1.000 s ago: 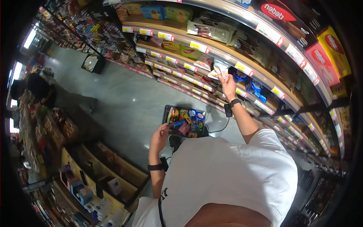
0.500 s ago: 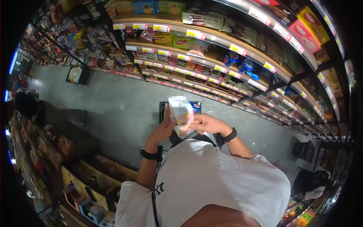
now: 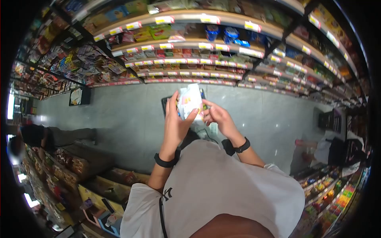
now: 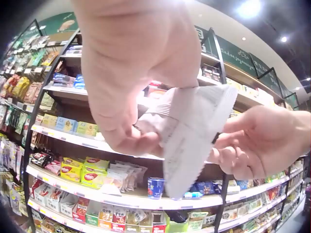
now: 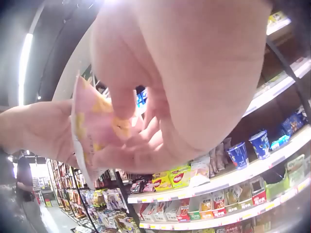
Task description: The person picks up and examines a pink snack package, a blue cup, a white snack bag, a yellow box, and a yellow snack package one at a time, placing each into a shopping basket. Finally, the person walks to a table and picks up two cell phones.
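Note:
A white and pink snack packet (image 3: 189, 100) is held in front of the chest, above a black shopping basket (image 3: 164, 105) that it mostly covers. My left hand (image 3: 176, 121) grips the packet's left side, thumb across its face. At the right edge, my right hand (image 3: 220, 119) pinches the packet with curled fingers. The left wrist view shows the plain white back of the packet (image 4: 189, 128) with a crimped edge. Yellow shapes on its pink side appear in the right wrist view, where the packet (image 5: 92, 124) lies against the fingers of the right hand (image 5: 184, 68).
Snack shelves (image 3: 186, 43) with price tags run along the far side; blue cups (image 3: 212, 32) stand on one. A person (image 3: 51, 137) is at the left, another person (image 3: 333, 150) at the right. Wooden display bins (image 3: 99, 194) stand at the lower left. A dark crate (image 3: 330, 119) sits on the floor.
The right hand has brought the packet from the shelf down to the chest, where the left hand has taken hold of it. The packet has since turned, and the view has swung rightward.

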### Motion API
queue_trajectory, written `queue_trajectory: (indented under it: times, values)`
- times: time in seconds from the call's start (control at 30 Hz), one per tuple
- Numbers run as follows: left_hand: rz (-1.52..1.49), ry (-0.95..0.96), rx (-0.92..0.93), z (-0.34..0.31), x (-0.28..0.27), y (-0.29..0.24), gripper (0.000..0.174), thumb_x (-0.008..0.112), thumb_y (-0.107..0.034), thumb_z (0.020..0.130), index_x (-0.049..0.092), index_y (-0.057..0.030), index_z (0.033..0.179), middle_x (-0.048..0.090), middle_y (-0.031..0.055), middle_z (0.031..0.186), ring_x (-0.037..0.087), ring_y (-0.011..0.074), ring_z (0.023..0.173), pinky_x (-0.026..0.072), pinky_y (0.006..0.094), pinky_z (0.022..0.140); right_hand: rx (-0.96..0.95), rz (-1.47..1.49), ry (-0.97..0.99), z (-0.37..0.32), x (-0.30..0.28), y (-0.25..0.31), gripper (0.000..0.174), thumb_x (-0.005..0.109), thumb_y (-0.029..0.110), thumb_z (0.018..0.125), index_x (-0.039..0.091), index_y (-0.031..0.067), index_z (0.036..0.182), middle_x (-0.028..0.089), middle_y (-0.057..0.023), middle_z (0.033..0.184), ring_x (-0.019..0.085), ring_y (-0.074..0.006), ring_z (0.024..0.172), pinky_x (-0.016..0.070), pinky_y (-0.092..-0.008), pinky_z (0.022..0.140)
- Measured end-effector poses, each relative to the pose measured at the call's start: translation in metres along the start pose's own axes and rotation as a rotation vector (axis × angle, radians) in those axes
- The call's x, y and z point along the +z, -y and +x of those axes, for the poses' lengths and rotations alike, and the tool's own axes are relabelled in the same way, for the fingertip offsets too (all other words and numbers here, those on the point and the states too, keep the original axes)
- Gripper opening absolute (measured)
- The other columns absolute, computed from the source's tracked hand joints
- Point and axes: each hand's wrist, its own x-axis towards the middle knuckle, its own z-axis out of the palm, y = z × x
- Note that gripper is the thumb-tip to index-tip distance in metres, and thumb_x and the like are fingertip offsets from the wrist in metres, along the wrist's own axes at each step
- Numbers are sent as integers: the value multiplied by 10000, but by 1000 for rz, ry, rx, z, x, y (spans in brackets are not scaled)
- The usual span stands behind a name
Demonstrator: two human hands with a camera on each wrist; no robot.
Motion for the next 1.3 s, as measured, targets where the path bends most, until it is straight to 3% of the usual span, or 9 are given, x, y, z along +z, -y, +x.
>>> queue_trajectory:
  times: [0.1, 0.17, 0.3, 0.43, 0.57, 0.77, 0.93, 1.03, 1.3]
  values:
    - [102, 41, 122, -26, 29, -1, 899, 830, -204, 798, 334, 15, 1516, 389, 250, 1496, 483, 331, 1330, 444, 395, 1039, 29, -70, -20, -36, -9, 6, 477, 499, 263, 1071, 456, -10, 1459, 643, -19, 992, 601, -101, 836, 484, -247, 728]
    - [78, 191, 137, -42, 36, -21, 986, 850, -208, 764, 293, -14, 1555, 350, 233, 1548, 453, 321, 1371, 445, 378, 1032, -72, -257, -81, -54, -18, -10, 460, 611, 142, 1012, 482, -52, 1409, 614, 9, 959, 554, -52, 849, 459, -244, 729]
    - [-101, 309, 53, -60, 48, -24, 1118, 876, -239, 711, 215, -22, 1586, 321, 188, 1594, 484, 268, 1322, 505, 336, 899, -84, -158, -144, -90, -29, 6, 382, 583, 163, 1026, 545, -44, 1345, 620, 14, 972, 547, -35, 868, 448, -227, 770]
    - [-273, 315, -147, -74, 59, -9, 994, 838, -216, 792, 251, -6, 1567, 360, 204, 1556, 558, 213, 1210, 526, 324, 875, -131, -98, -194, -111, -32, -3, 350, 540, 166, 1036, 578, -41, 1315, 648, 3, 1048, 560, -55, 913, 444, -221, 819]
    - [-524, 414, -132, -77, 58, -2, 795, 754, -118, 889, 300, 59, 1518, 532, 215, 1397, 596, 200, 1180, 527, 333, 948, -153, -131, -278, -116, -10, -1, 344, 509, 176, 1041, 603, -39, 1292, 664, -4, 1054, 557, -68, 933, 444, -233, 852]
    - [-547, 304, -329, -75, -6, -12, 675, 748, -57, 884, 396, 95, 1439, 626, 187, 1283, 645, 183, 1114, 534, 294, 916, -102, -122, -236, -79, 34, -15, 348, 547, 194, 1023, 623, -38, 1271, 671, -30, 1090, 569, -72, 947, 457, -241, 850]
    - [-569, 49, -203, -76, -63, 8, 588, 751, -80, 890, 467, 83, 1378, 717, 114, 1076, 656, 70, 830, 494, 201, 630, -161, -194, -105, -35, 104, -16, 358, 602, 186, 1000, 608, -36, 1281, 675, -30, 1090, 585, -78, 951, 475, -254, 836]
    - [-604, 27, -229, -78, -101, 17, 637, 744, -20, 870, 423, 96, 1408, 693, 179, 1171, 668, 167, 1056, 520, 276, 917, -114, -261, -46, -15, 130, -32, 363, 635, 161, 982, 602, -34, 1286, 673, -45, 1115, 592, -92, 1003, 475, -264, 887]
    - [-614, -22, -146, -80, -147, 59, 644, 750, -61, 878, 417, 93, 1408, 620, 184, 1292, 604, 181, 1168, 459, 308, 1004, -176, -237, 23, 9, 180, -47, 410, 666, 94, 953, 556, -31, 1328, 626, -62, 1233, 557, -118, 1130, 442, -288, 984]
